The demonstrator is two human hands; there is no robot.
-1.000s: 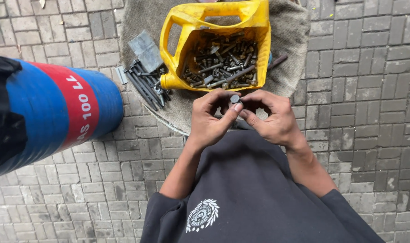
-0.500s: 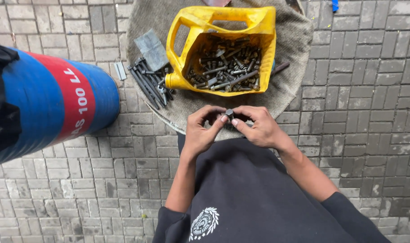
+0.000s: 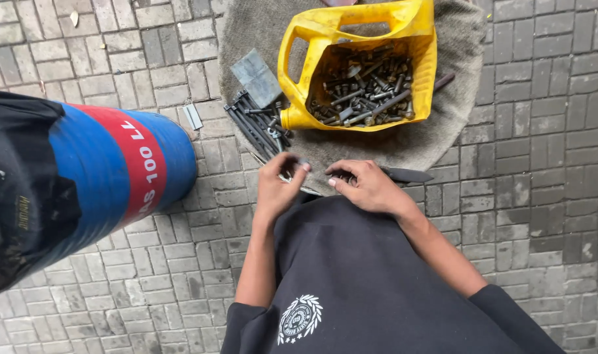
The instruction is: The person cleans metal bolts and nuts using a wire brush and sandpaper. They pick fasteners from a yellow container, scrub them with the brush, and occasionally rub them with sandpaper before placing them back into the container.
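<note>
Outdoors | grey paving bricks [image 3: 541,196] | round cloth mat [image 3: 404,147] | blue drum [image 3: 96,177]

Both bare forearms reach toward twelve o'clock. The left hand [image 3: 278,185] has its fingers curled, tips pointing toward one o'clock. The right hand [image 3: 366,185] is half closed, fingers bent toward nine o'clock, just apart from the left.

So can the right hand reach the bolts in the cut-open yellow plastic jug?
Probably yes: the right hand lies just below the cut-open yellow plastic jug, whose open side faces up, and nothing covers the rusty metal bolts.
</note>
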